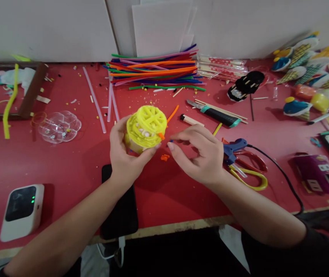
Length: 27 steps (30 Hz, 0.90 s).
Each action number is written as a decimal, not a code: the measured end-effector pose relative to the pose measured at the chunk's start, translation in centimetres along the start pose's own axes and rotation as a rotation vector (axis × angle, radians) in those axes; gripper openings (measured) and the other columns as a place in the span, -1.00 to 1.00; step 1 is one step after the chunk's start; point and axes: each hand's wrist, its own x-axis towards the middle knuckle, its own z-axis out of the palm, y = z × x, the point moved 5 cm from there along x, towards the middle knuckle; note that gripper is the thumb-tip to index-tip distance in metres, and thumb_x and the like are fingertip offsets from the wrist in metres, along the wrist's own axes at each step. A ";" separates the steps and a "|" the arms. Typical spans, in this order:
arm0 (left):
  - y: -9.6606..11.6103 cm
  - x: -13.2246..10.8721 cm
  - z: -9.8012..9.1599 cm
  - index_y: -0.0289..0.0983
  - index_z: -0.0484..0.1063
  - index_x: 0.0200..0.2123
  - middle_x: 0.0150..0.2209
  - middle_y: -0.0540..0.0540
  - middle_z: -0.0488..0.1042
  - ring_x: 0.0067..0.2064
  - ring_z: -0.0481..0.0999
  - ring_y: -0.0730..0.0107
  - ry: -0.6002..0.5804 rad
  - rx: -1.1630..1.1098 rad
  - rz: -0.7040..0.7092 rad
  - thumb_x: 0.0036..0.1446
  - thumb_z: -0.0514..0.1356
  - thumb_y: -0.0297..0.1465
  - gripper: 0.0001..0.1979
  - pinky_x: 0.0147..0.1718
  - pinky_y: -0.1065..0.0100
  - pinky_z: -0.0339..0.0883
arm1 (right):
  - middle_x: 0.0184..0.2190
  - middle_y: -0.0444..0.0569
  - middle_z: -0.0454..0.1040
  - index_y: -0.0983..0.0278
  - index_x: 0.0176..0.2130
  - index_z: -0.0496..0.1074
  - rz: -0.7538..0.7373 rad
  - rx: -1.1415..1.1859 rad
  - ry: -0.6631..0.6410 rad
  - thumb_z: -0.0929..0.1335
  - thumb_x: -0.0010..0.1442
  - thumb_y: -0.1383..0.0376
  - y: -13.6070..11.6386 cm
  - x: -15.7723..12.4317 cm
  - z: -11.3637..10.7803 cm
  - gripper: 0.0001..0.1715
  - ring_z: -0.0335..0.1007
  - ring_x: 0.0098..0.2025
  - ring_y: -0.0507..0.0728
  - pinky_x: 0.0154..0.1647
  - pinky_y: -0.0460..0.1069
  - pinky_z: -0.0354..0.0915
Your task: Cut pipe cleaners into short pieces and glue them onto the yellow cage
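My left hand (123,154) is wrapped round a round yellow pipe-cleaner ball (145,126), held just above the red table (66,169). A small orange piece (161,135) sticks out of the ball's right side. My right hand (200,152) hovers beside it, thumb and forefinger pinched close together near the orange piece; what they pinch is too small to name. An orange scrap (165,157) lies on the table under the hands. An orange pipe cleaner (172,114) pokes out behind the ball.
A stack of coloured pipe cleaners (155,71) lies at the back. A blue glue gun (233,148), scissors (251,169) and a utility knife (216,113) sit right of my hands. A black phone (120,215) and a white device (23,209) lie near the front edge.
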 end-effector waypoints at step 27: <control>1.3 -0.3 0.4 -0.10 0.27 0.20 0.12 -0.17 0.43 0.10 0.54 0.03 -0.113 0.063 -0.006 -0.08 0.48 -0.25 -0.23 0.04 0.04 0.54 | -0.50 -0.16 0.47 0.21 -0.41 0.41 0.066 -0.009 0.016 0.39 0.14 0.43 -0.2 -0.1 -0.1 -0.86 0.32 -0.48 0.00 -0.48 -0.07 0.33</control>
